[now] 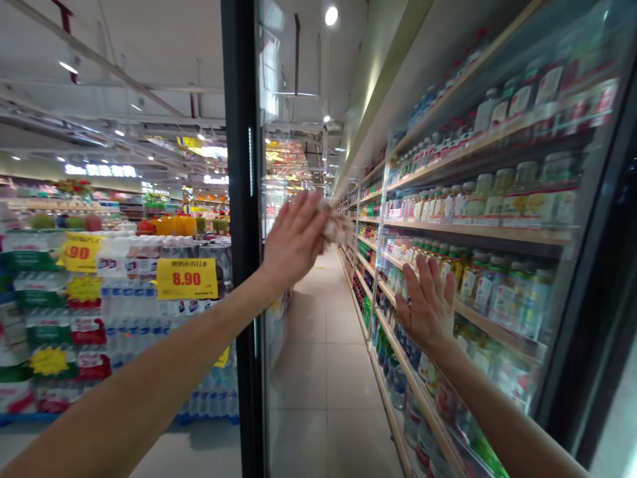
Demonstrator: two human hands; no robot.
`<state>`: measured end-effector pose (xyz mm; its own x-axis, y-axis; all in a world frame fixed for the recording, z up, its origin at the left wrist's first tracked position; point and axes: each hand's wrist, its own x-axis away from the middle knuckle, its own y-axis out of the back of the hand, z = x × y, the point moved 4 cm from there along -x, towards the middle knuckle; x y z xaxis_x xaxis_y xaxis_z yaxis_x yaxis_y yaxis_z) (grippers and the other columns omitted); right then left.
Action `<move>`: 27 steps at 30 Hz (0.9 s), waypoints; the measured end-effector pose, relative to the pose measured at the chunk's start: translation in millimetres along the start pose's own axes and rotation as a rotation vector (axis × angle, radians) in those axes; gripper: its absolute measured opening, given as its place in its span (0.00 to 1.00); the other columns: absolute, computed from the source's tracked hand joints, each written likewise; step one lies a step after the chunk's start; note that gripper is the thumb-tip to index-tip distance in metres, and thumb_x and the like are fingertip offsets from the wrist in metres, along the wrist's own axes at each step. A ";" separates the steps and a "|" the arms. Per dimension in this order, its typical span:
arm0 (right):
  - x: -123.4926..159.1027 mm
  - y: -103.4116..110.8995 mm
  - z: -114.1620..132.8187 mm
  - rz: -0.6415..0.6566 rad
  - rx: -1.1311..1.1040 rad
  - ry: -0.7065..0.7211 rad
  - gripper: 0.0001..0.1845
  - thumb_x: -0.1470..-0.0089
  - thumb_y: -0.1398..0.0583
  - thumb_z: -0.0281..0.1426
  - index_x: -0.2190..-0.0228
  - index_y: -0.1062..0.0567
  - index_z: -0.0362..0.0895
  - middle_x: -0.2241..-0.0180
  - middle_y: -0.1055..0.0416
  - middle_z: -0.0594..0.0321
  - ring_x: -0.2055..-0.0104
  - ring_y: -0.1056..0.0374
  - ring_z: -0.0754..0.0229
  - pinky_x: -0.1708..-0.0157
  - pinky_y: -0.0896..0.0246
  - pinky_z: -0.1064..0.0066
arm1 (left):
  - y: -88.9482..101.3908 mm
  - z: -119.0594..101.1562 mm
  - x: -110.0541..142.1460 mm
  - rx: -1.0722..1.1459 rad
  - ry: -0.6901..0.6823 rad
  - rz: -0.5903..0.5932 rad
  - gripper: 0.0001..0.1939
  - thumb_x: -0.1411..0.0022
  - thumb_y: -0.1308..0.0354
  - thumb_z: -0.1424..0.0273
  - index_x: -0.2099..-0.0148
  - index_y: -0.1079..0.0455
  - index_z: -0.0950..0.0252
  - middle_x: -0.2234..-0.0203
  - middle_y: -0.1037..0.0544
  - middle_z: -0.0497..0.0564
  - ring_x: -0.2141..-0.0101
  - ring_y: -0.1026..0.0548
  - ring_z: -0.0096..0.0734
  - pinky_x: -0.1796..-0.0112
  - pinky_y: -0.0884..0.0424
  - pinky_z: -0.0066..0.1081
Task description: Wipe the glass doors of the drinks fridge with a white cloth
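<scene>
An open glass cooler door [279,265] with a black frame stands straight ahead of me. My left hand [298,236] is raised against its glass and presses a crumpled white cloth [336,222] onto it. My right hand [428,302] lies flat with fingers spread on the glass front of the cooler [522,199] to the right, level with the middle shelves of bottled drinks.
Cooler shelves full of bottles run down the right side of a tiled aisle [328,345]. Stacked packs of bottled water [124,312] with yellow price tags [186,279] stand to the left. More store displays lie further back.
</scene>
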<state>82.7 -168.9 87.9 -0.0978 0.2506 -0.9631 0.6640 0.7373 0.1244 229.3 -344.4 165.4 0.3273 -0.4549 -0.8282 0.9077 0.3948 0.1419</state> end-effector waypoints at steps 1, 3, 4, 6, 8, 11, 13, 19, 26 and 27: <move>0.0 0.6 0.1 -0.004 -0.008 -0.004 0.35 0.45 0.49 0.38 0.40 0.55 0.48 0.39 0.52 0.53 0.36 0.58 0.50 0.41 0.65 0.50 | 0.8 3.8 -3.6 -0.018 0.066 -0.017 0.23 0.38 0.57 0.69 0.41 0.47 0.69 0.39 0.49 0.59 0.38 0.63 0.41 0.42 0.53 0.45; 0.0 1.8 0.2 -0.010 -0.022 -0.010 0.34 0.45 0.49 0.38 0.40 0.55 0.48 0.39 0.53 0.53 0.37 0.58 0.50 0.41 0.65 0.49 | -1.9 -7.6 -6.2 0.017 -0.115 0.038 0.22 0.38 0.56 0.68 0.42 0.46 0.67 0.39 0.47 0.55 0.38 0.62 0.39 0.41 0.52 0.41; -0.1 2.3 0.2 -0.014 -0.025 -0.010 0.34 0.45 0.49 0.38 0.40 0.55 0.48 0.39 0.52 0.53 0.37 0.58 0.50 0.41 0.65 0.50 | -3.8 -16.9 -5.2 0.042 -0.274 0.083 0.22 0.38 0.56 0.68 0.42 0.45 0.64 0.40 0.46 0.51 0.38 0.60 0.37 0.41 0.52 0.38; -0.2 2.7 0.4 -0.019 -0.025 -0.007 0.34 0.45 0.49 0.38 0.40 0.55 0.48 0.39 0.52 0.53 0.37 0.58 0.50 0.41 0.65 0.50 | -5.9 -26.7 -4.3 0.067 -0.485 0.154 0.22 0.38 0.56 0.67 0.41 0.47 0.60 0.40 0.45 0.46 0.38 0.57 0.33 0.41 0.54 0.36; -0.2 2.0 0.2 -0.011 -0.023 -0.012 0.34 0.45 0.49 0.38 0.40 0.55 0.48 0.39 0.52 0.54 0.37 0.58 0.50 0.41 0.65 0.50 | -4.4 -14.2 -14.1 0.031 -0.312 0.131 0.23 0.38 0.57 0.67 0.40 0.50 0.60 0.39 0.47 0.48 0.38 0.56 0.35 0.41 0.55 0.39; 0.0 1.0 0.0 0.002 -0.024 -0.019 0.34 0.45 0.49 0.37 0.40 0.55 0.49 0.38 0.54 0.55 0.37 0.58 0.50 0.41 0.65 0.50 | 1.5 9.8 -22.7 -0.017 0.113 0.010 0.24 0.38 0.57 0.68 0.40 0.49 0.66 0.39 0.50 0.57 0.38 0.59 0.40 0.42 0.53 0.43; 0.2 0.9 -0.4 0.009 -0.023 -0.024 0.34 0.45 0.49 0.37 0.40 0.55 0.49 0.38 0.54 0.55 0.36 0.58 0.50 0.41 0.65 0.50 | 0.8 -1.6 -17.3 0.019 -0.020 0.018 0.23 0.38 0.56 0.68 0.41 0.47 0.67 0.39 0.49 0.56 0.38 0.61 0.40 0.42 0.52 0.41; -0.1 2.5 -1.3 0.010 -0.024 -0.019 0.34 0.45 0.49 0.37 0.40 0.55 0.49 0.39 0.52 0.53 0.37 0.58 0.50 0.41 0.63 0.49 | -2.7 -16.2 -12.8 0.051 -0.333 0.137 0.23 0.38 0.56 0.64 0.41 0.47 0.62 0.39 0.48 0.49 0.38 0.57 0.35 0.40 0.55 0.39; -1.1 5.8 -0.2 -0.016 -0.016 -0.004 0.35 0.45 0.48 0.37 0.40 0.55 0.48 0.39 0.51 0.53 0.37 0.57 0.49 0.41 0.63 0.49 | -4.8 -35.2 -21.9 0.093 -0.420 0.089 0.21 0.39 0.54 0.64 0.44 0.41 0.61 0.40 0.45 0.49 0.39 0.53 0.33 0.42 0.51 0.36; -1.2 6.2 -0.1 -0.022 -0.014 -0.003 0.35 0.45 0.48 0.37 0.40 0.55 0.48 0.40 0.50 0.52 0.37 0.57 0.50 0.41 0.62 0.50 | -6.0 -37.2 -24.4 0.104 -0.464 0.106 0.21 0.39 0.54 0.64 0.44 0.42 0.59 0.40 0.44 0.48 0.39 0.52 0.32 0.41 0.51 0.36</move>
<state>86.9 -164.5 89.9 -0.1097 0.2325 -0.9664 0.6513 0.7513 0.1068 206.2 -306.1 164.6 0.4800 -0.7339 -0.4805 0.8769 0.3866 0.2855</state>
